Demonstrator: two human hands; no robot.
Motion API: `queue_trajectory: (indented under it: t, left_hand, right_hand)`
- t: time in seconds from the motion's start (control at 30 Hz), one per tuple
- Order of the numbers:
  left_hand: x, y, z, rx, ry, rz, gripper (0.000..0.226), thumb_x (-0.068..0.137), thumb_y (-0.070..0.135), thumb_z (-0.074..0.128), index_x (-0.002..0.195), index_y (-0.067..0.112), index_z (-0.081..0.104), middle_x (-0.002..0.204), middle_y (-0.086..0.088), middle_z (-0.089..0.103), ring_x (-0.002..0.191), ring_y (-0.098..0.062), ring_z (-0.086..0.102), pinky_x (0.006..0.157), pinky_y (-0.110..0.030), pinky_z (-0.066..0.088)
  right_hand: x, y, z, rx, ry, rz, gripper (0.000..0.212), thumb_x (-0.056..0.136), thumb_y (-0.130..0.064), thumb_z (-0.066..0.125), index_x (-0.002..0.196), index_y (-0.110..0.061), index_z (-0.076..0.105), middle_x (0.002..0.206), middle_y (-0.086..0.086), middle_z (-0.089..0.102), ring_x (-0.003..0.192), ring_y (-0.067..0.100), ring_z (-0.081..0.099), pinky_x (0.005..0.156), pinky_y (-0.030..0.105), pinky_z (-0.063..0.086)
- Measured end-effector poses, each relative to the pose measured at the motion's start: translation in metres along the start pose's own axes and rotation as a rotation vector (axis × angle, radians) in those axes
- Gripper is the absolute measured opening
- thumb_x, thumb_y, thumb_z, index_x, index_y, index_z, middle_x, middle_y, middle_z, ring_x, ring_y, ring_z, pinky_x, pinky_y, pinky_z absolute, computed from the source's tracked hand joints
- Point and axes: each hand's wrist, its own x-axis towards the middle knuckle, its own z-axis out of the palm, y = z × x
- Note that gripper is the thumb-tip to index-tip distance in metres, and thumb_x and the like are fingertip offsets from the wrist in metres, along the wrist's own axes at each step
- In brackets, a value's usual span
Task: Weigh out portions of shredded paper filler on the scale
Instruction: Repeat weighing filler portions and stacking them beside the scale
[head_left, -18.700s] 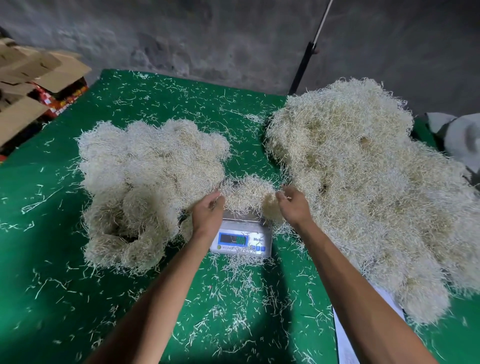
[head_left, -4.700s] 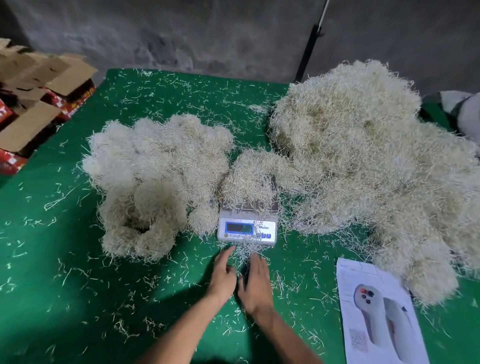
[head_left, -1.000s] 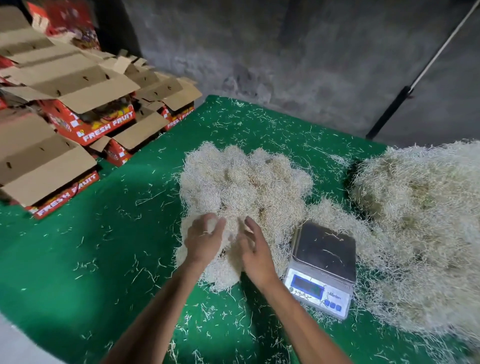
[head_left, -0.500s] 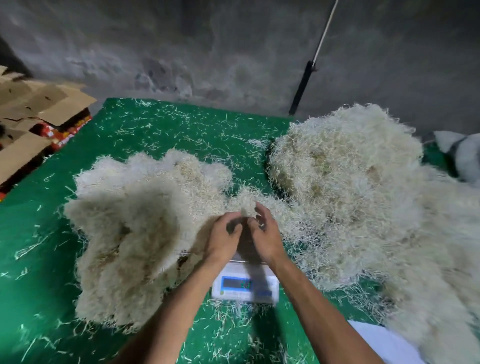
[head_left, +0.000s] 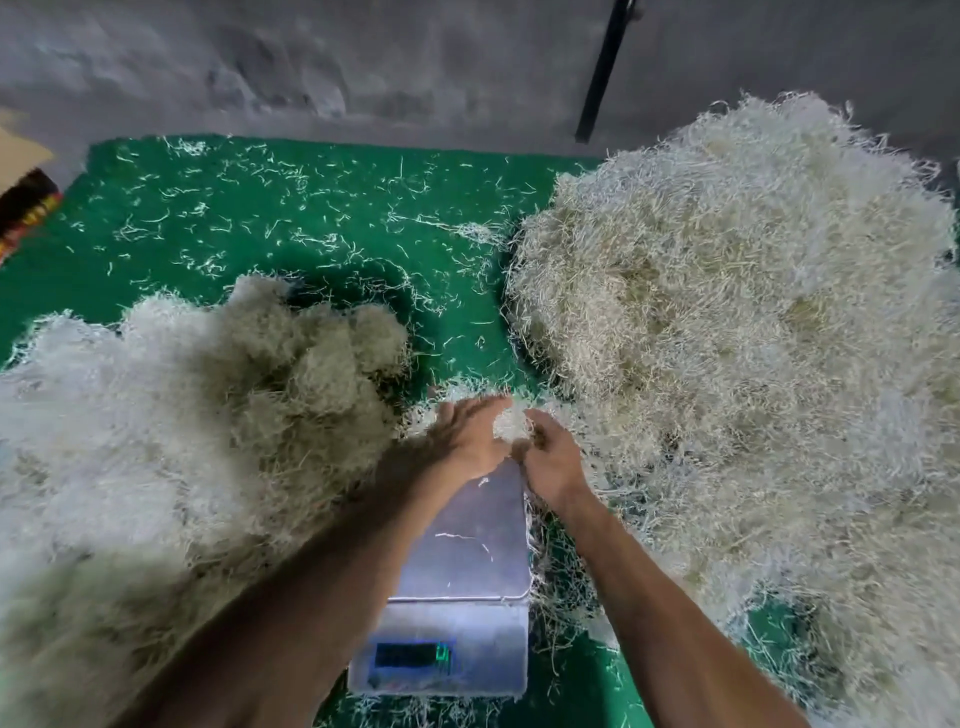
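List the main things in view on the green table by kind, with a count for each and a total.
Heaps of shredded paper filler: 2, the left heap and the right heap
Scales: 1, the scale
Hands: 2, the left hand and the right hand
Total: 5

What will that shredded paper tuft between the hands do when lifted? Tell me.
The tuft probably weighs little and squashes easily, being loose thin strands. It likely sheds: stray strands litter the green table and scale platform. Strands may snag the big pile nearby.
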Motion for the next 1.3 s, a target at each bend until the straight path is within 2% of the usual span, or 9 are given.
queue_trajectory:
  t: [0.23, 0.43, 0.53, 0.63, 0.8, 0.93, 1.07, 1.2, 1.3]
  left_hand:
    - [0.024, 0.024, -0.032, -0.677, 0.119, -0.074, 0.011, 0.091, 0.008, 0.053, 0.093, 0.016, 0.061, 0.072, -0.007, 0.056, 0.052, -0.011, 0.043, 0.037, -0.016, 0.031]
    - [-0.036, 0.052, -0.087, -0.821, 0.195, 0.066, 0.03, 0.104, 0.03, 0.04, 0.079, 0.017, 0.05, 0.059, 0.003, 0.061, 0.048, -0.012, 0.057, 0.042, -0.028, 0.045]
    - [-0.082, 0.053, -0.118, -0.948, 0.137, 0.129, 0.026, 0.102, 0.052, 0.041, 0.092, 0.032, 0.053, 0.092, 0.007, 0.058, 0.077, -0.013, 0.058, 0.076, -0.039, 0.054]
    - [-0.124, 0.056, -0.147, -1.228, -0.133, 0.029, 0.038, 0.105, 0.041, 0.046, 0.119, 0.014, 0.069, 0.124, -0.02, 0.064, 0.11, -0.035, 0.067, 0.094, -0.048, 0.055]
    - [-0.184, 0.06, -0.169, -1.1, -0.032, -0.147, 0.119, 0.074, -0.017, 0.058, 0.145, 0.069, 0.017, 0.153, 0.032, 0.022, 0.145, -0.011, 0.027, 0.115, -0.027, 0.027]
    - [-0.22, 0.086, -0.179, -1.358, -0.043, -0.045, 0.045, 0.106, 0.024, 0.049, 0.149, 0.013, 0.044, 0.142, -0.019, 0.057, 0.127, -0.035, 0.06, 0.098, -0.044, 0.054]
    - [-0.233, 0.093, -0.178, -1.495, 0.133, -0.141, 0.031, 0.111, 0.025, 0.033, 0.121, 0.006, 0.055, 0.096, -0.013, 0.058, 0.076, -0.019, 0.057, 0.058, -0.026, 0.052]
    - [-0.259, 0.102, -0.193, -1.575, -0.033, -0.205, 0.038, 0.11, 0.011, 0.037, 0.078, 0.03, 0.029, 0.15, -0.016, 0.041, 0.096, 0.005, 0.063, 0.082, -0.011, 0.051]
    - [-0.279, 0.095, -0.199, -1.608, -0.133, 0.009, 0.046, 0.106, 0.047, 0.04, 0.115, 0.009, 0.065, 0.133, -0.018, 0.063, 0.107, -0.022, 0.072, 0.092, -0.04, 0.058]
  right_hand:
    - [-0.001, 0.0, -0.004, -0.239, 0.208, -0.419, 0.078, 0.086, -0.012, 0.068, 0.155, -0.026, 0.034, 0.142, -0.001, 0.043, 0.108, 0.019, 0.056, 0.093, 0.044, 0.054]
    - [-0.039, -0.057, -0.034, -0.063, 0.204, -0.598, 0.073, 0.096, -0.03, 0.059, 0.159, -0.04, 0.023, 0.159, -0.016, 0.034, 0.109, 0.01, 0.058, 0.1, 0.04, 0.05]
    - [-0.058, -0.083, -0.064, 0.009, 0.162, -0.428, 0.072, 0.093, -0.019, 0.067, 0.157, -0.03, 0.036, 0.112, -0.012, 0.068, 0.057, 0.014, 0.054, 0.054, 0.034, 0.057]
    - [-0.086, -0.11, -0.087, -0.002, 0.213, -0.337, 0.068, 0.092, 0.0, 0.065, 0.154, -0.01, 0.039, 0.079, -0.004, 0.062, 0.049, 0.017, 0.055, 0.048, 0.042, 0.055]
    - [-0.141, -0.151, -0.097, 0.275, 0.297, -0.202, 0.072, 0.091, 0.009, 0.045, 0.158, -0.003, 0.024, 0.123, 0.019, 0.062, 0.071, 0.014, 0.066, 0.072, 0.037, 0.06]
    - [-0.184, -0.169, -0.082, 0.156, 0.145, -0.256, 0.011, 0.092, -0.003, 0.043, 0.094, -0.009, 0.053, 0.081, 0.003, 0.055, 0.055, 0.004, 0.05, 0.045, 0.013, 0.044]
    - [-0.235, -0.178, -0.057, 0.286, -0.006, -0.46, 0.044, 0.087, -0.034, 0.054, 0.128, -0.029, 0.04, 0.077, -0.007, 0.058, 0.056, -0.003, 0.058, 0.055, 0.017, 0.054]
    - [-0.252, -0.21, -0.059, 0.273, 0.152, -0.55, 0.048, 0.092, -0.011, 0.065, 0.139, -0.017, 0.052, 0.073, -0.007, 0.068, 0.053, 0.006, 0.058, 0.048, 0.025, 0.053]
    - [-0.258, -0.233, -0.069, 0.288, 0.225, -0.614, 0.038, 0.088, 0.003, 0.066, 0.113, -0.026, 0.065, 0.073, -0.015, 0.072, 0.05, 0.001, 0.06, 0.042, 0.015, 0.044]
